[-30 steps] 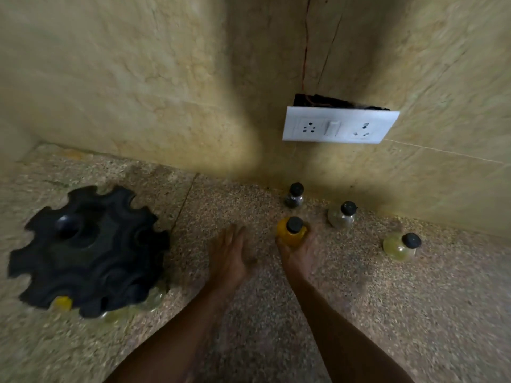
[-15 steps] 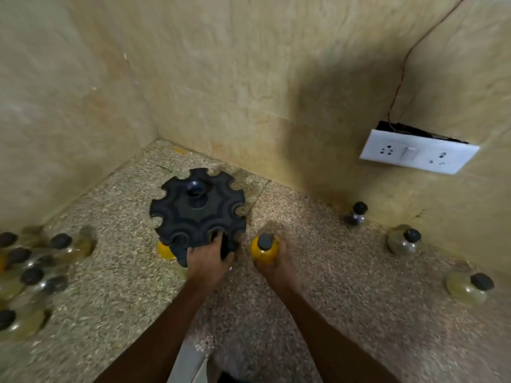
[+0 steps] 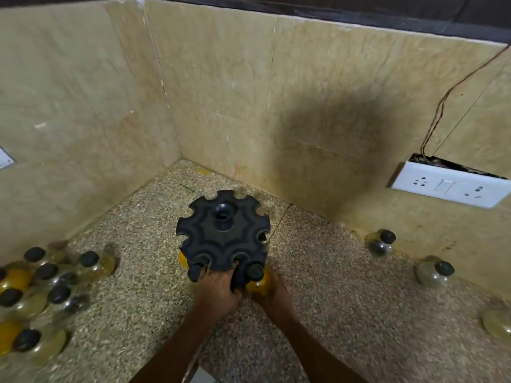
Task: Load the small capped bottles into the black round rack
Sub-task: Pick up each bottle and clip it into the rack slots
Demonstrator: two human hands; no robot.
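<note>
The black round rack (image 3: pixel 223 239) stands on the speckled floor near the corner, with notched slots around its rim. My left hand (image 3: pixel 216 291) grips its near edge. My right hand (image 3: pixel 272 293) holds a yellow bottle with a black cap (image 3: pixel 255 275) pushed into the near right slot. Another black cap (image 3: pixel 195 272) sits in the near left slot, with something yellow (image 3: pixel 181 258) showing under the rack's left side. Several capped bottles (image 3: pixel 45 286) cluster on the floor at the left.
Three loose bottles stand along the right wall: one (image 3: pixel 382 242), another (image 3: pixel 434 273), and a third (image 3: pixel 497 322) at the frame's edge. A white switch plate (image 3: pixel 448 185) hangs off the wall with loose wires. Marble walls close in the corner behind the rack.
My right hand has carried the yellow bottle left into the rack's near right slot. My left hand stays on the rack's near edge. The view has shifted left and up.
</note>
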